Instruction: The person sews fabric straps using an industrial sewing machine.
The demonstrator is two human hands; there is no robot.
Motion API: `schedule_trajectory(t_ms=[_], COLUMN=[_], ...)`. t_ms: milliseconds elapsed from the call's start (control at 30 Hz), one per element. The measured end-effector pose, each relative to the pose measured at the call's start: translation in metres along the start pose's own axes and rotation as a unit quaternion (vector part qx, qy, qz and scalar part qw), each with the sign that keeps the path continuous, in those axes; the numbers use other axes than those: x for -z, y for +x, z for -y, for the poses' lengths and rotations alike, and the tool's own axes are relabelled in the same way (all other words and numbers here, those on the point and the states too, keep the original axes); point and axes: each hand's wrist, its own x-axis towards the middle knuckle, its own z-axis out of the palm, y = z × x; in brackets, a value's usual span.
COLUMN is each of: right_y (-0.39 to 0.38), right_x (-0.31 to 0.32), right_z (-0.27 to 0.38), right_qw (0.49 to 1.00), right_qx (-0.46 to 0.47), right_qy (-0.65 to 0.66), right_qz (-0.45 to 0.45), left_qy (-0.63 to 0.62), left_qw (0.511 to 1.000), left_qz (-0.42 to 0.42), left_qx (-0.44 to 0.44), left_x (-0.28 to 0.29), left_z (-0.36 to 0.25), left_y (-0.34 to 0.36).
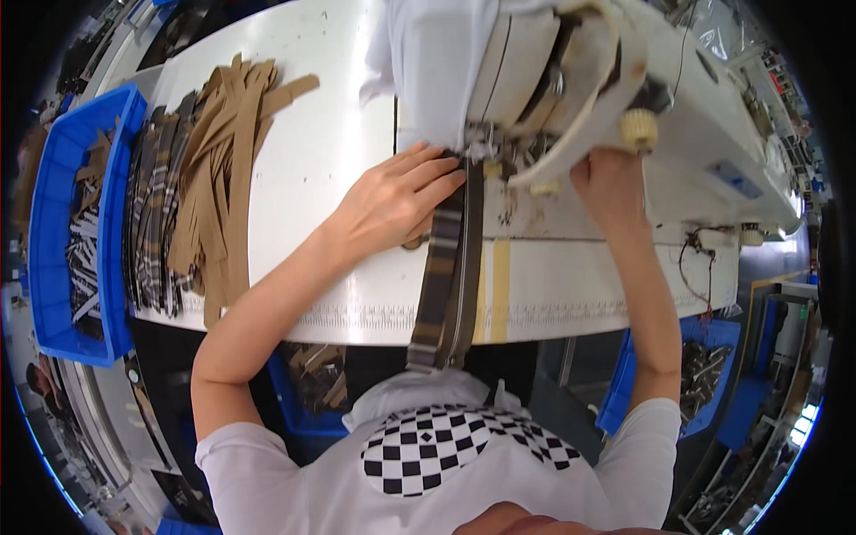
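My left hand [397, 201] lies on the white table of a sewing machine [571, 80], its fingers stretched forward onto a dark striped fabric strip [437, 276] close to the presser foot [481, 143]. Alongside that strip runs a narrow dark olive band [468, 259] with lengthwise lines, which looks like a zipper. Both run from the needle area over the table's front edge toward my lap. To the right, my right hand [611, 192] is bent up beside the machine head, under its curved cover. The cover hides most of its fingers, so their grip does not show.
Tan fabric strips [227, 160] and dark striped strips [156, 205] lie piled at the left. A blue bin [114, 232] with more strips stands beyond them. Pale cloth [437, 62] drapes left of the machine head. Another blue bin [620, 383] sits below right.
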Motion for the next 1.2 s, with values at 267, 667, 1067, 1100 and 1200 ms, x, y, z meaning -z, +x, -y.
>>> schedule_trajectory(t_ms=[267, 667, 1067, 1100, 1200], right_y=[-0.116, -0.163, -0.172, -0.173, -0.172], right_x=[0.006, 0.001, 0.003, 0.001, 0.0], right_z=[0.078, 0.126, 0.103, 0.104, 0.103], right_qw=[0.954, 0.925, 0.933, 0.937, 0.939], right_qx=[0.212, 0.179, 0.253, 0.242, 0.241], right_qy=[0.187, 0.329, 0.249, 0.245, 0.234], right_qz=[-0.095, -0.056, -0.059, -0.063, -0.073], left_qy=[-0.286, -0.25, -0.738, -0.738, -0.732], left_qw=[0.949, 0.878, 0.396, 0.394, 0.4], left_qz=[0.046, 0.093, -0.03, -0.031, -0.056], left_qx=[0.126, 0.398, 0.546, 0.547, 0.549], left_x=[0.031, 0.039, -0.008, -0.009, -0.014], left_z=[-0.096, -0.167, -0.188, -0.189, -0.192], left_y=[-0.073, -0.088, -0.096, -0.097, -0.099])
